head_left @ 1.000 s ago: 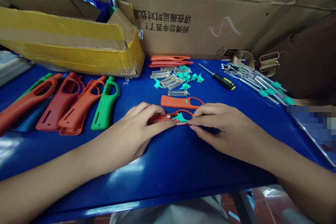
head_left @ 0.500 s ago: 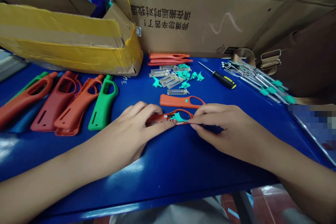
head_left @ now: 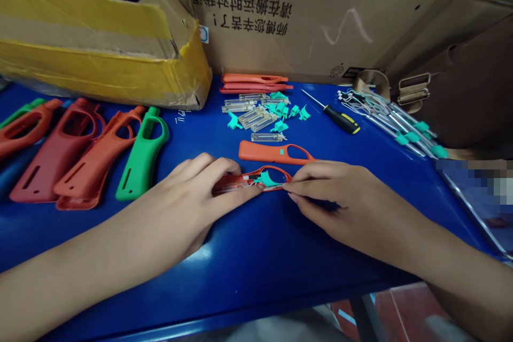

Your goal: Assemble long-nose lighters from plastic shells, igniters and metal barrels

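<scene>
My left hand is closed around an orange lighter casing half, lying open side up on the table. A teal trigger sits inside it, next to a clear tank partly under my left fingers. My left thumb presses near the trigger. At the casing's narrow right end, the thumb and fingers of my right hand are pinched together on it; any small part between them is hidden. Just beyond lies the other orange casing half, with a small teal mark on it.
Clear tanks and teal triggers lie behind, before stacked orange casings. Right of them are a screwdriver and metal tubes with wires. Left are coloured casings, one green, and a taped cardboard box.
The view has shifted a little, so the casings on the left appear further left and larger. Both hands keep their hold on the casing half, with hardly any movement.
</scene>
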`<state>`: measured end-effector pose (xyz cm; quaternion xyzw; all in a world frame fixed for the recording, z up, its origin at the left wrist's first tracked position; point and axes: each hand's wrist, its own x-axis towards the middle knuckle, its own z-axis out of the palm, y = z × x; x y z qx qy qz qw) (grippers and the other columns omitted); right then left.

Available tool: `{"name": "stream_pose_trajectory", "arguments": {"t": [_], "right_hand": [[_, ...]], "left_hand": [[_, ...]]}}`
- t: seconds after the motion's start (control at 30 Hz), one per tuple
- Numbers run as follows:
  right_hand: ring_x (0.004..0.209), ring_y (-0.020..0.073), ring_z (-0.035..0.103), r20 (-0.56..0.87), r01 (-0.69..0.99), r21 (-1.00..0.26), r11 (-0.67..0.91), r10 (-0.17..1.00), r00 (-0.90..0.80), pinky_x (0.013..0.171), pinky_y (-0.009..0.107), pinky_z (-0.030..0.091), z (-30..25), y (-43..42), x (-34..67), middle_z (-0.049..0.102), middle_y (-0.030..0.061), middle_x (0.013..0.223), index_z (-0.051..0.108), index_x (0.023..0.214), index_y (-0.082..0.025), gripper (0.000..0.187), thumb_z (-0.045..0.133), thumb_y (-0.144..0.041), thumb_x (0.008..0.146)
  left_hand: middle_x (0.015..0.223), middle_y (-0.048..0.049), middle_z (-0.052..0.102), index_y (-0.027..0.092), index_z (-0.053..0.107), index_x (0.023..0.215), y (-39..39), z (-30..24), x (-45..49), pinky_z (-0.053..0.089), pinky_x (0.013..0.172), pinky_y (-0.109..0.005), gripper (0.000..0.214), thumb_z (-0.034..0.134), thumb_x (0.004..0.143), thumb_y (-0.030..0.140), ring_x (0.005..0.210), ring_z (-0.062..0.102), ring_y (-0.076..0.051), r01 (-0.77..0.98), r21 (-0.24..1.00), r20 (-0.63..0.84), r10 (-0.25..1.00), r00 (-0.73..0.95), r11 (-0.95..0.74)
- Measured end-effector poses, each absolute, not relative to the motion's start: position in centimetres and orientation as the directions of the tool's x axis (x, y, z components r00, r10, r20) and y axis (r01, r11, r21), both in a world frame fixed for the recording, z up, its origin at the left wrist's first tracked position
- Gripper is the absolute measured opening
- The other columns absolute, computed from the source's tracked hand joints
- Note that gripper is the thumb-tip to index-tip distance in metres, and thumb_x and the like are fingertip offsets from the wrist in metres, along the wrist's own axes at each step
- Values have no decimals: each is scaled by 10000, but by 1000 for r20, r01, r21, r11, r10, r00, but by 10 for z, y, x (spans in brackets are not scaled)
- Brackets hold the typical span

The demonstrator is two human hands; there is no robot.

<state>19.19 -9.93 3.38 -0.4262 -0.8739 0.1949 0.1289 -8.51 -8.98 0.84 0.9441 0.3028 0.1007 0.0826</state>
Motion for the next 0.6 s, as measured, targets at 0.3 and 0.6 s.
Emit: {"name": "stream_pose_trajectory", "arguments": {"t": [0.3, 0.6], "right_hand": [[1006, 243, 713, 5, 750, -300, 590, 787, -618, 888, 434, 557, 32, -109, 191, 768, 51, 1082, 740, 1194, -197, 262, 552, -216, 1012], [954, 230, 713, 74, 727, -233, 645, 758, -649, 888, 441, 508, 30, -107, 188, 779, 66, 1061, 739, 1152, -219, 242, 530, -249, 1033]], "left_hand": [[1189, -128, 581, 301, 558, 1441, -91, 8, -84, 536, 834, -476, 554, 423, 938, 112, 987, 525, -297, 566, 248, 139, 608, 782, -786], [1176, -136, 586, 308, 561, 1450, -96, 4, -84, 537, 783, -487, 575, 427, 925, 114, 965, 529, -315, 596, 202, 152, 626, 765, -777]]}}
